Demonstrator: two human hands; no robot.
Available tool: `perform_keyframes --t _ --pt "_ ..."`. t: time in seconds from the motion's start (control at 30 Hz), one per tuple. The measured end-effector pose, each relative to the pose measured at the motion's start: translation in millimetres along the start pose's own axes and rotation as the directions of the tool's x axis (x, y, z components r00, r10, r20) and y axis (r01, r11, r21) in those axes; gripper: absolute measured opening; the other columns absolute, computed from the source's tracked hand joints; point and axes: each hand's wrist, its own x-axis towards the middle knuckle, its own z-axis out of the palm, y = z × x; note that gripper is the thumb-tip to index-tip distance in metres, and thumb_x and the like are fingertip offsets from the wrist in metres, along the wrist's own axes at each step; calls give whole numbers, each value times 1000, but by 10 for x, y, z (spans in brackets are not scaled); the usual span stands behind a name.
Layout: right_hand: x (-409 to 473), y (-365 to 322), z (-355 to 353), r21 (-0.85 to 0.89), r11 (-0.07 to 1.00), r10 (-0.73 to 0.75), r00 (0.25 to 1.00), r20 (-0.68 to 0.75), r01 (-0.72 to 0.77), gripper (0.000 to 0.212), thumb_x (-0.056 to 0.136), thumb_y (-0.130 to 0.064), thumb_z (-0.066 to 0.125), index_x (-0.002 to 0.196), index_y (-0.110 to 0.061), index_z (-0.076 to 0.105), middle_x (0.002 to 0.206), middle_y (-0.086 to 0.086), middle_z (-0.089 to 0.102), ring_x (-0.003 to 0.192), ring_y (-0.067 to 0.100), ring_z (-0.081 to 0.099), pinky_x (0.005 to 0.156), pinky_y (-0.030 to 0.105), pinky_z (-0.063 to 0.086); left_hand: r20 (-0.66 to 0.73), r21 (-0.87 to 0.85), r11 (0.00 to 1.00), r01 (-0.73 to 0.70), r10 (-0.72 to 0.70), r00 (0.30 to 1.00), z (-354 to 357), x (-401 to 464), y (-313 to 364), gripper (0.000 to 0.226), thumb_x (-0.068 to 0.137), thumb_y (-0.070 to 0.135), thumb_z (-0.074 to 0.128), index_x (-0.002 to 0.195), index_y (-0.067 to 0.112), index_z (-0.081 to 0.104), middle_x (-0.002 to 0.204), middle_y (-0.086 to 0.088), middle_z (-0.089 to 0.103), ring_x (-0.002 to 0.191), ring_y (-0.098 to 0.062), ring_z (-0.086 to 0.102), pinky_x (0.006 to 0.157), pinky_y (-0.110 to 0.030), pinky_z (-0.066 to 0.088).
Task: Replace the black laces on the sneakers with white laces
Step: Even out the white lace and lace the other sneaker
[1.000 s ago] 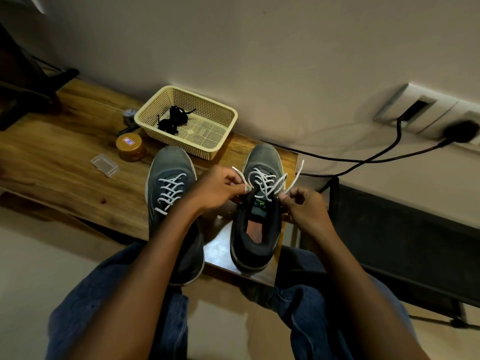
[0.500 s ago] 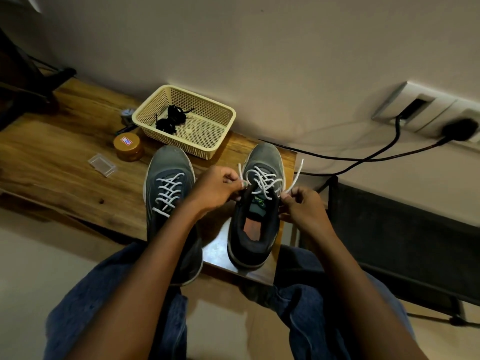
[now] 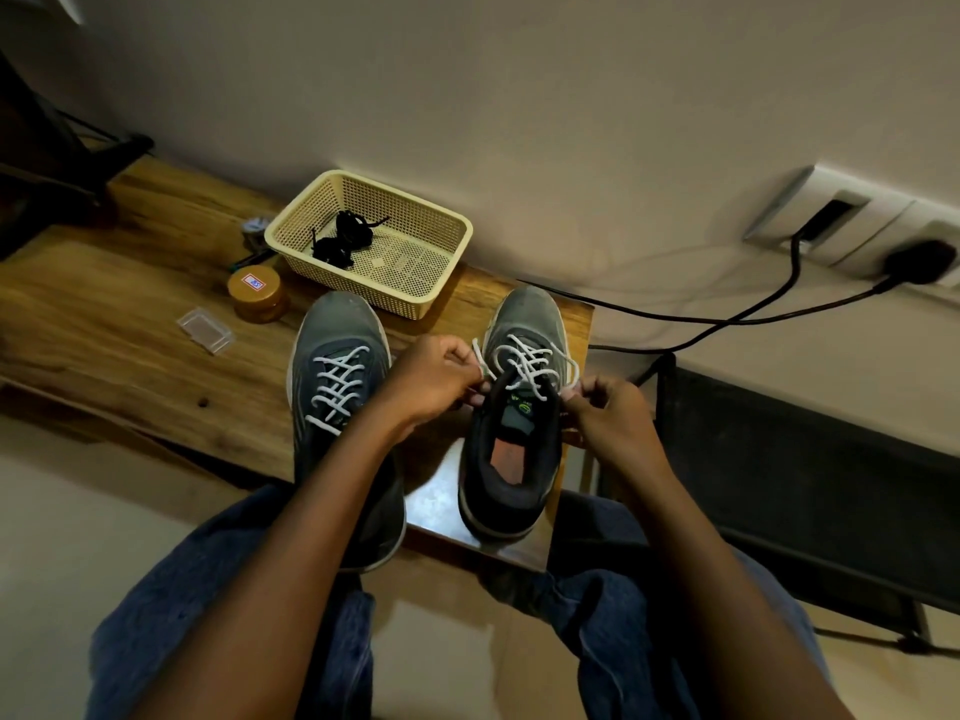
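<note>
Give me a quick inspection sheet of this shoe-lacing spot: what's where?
Surface: wooden table, sneakers at its right end.
Job's things: left sneaker laced white; right sneaker with white lace partly threaded; black laces in cream basket.
Clutter: amber jar; clear plastic case.
Hands: left hand and right hand each pinch a lace end.
Cables: black cables from wall sockets.
Surroundings: wall, floor, person's jeans.

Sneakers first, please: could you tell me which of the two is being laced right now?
The right sneaker: the left hand and right hand each pinch an end of its white lace. The left sneaker is untouched.
</note>
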Motion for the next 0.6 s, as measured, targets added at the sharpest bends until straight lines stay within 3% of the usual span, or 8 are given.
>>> perform_keyframes --t 0.13,0.23,0.33,0.4,0.47,0.6 --pt "6 -39 1 182 979 98 995 -32 -91 19 98 -9 40 81 -9 49 73 9 62 65 20 59 67 34 51 -4 -64 997 41 -41 999 -6 12 17 16 101 17 42 86 15 47 89 -8 70 70 -14 67 59 -23 46" --pt "-18 -52 -5 151 988 35 999 8 -36 21 97 -13 48 77 -7 53 67 8 57 61 18 55 62 33 50 24 20 1000 -9 8 1000 6 -4 1 15 96 19 56 83 13 60 66 6 66 55 -2 60 52 -16 43" --pt "-32 -38 4 33 999 -20 999 32 19 29 95 -22 56 80 3 57 70 16 60 63 27 60 65 38 54 21 124 991 -57 55 998 7 -9 -7 11 92 16 61 90 8 68 73 0 64 59 -3 57 55 -17 42" --pt "-8 -19 10 47 999 16 1000 -2 -16 25 98 -19 50 85 2 56 77 17 65 68 27 64 65 38 56 2 85 996 -37 37 999 14 -15 9 10 93 9 57 93 3 66 71 -2 62 47 2 55 45 -11 40" --pt "9 -20 8 152 987 65 997 -31 -59 18 100 -13 40 87 -6 50 77 12 64 64 20 61 58 30 52 -15 23 1000 4 -4 1000 28 -24 30 10 95 7 53 90 4 61 69 -3 61 42 3 55 40 -10 39" --pt "-5 -49 4 210 977 54 998 -31 -47 20 100 -15 42 82 -11 48 72 8 60 60 17 55 57 29 48 7 31 1000 -3 3 1000 30 -7 13 10 95 11 54 89 7 62 76 -3 65 59 -6 61 59 -22 45"
